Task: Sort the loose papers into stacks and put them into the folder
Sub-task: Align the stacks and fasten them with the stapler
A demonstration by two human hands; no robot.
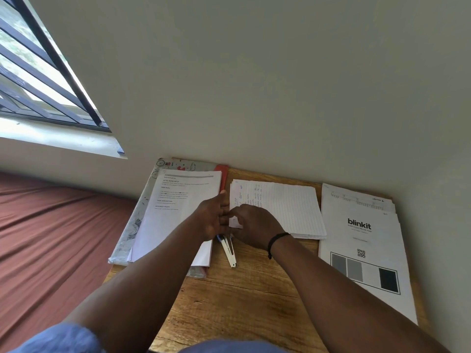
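On the left of the wooden table (pixel 237 296), a stack of printed pages (pixel 178 212) lay on the open folder (pixel 137 220). My left hand (pixel 212 219) and right hand (pixel 252 226) met at the lined sheets (pixel 283 207), fingers curled, pinching a near corner together. Metal clips (pixel 229 252) lay just below. The blinkit sheets (pixel 362 250) sat far right.

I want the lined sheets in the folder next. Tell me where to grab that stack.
Take the lined paper stack by its near right corner, coming from the right edge. That corner lies bare on the wooden table; both hands crowd the left edge.
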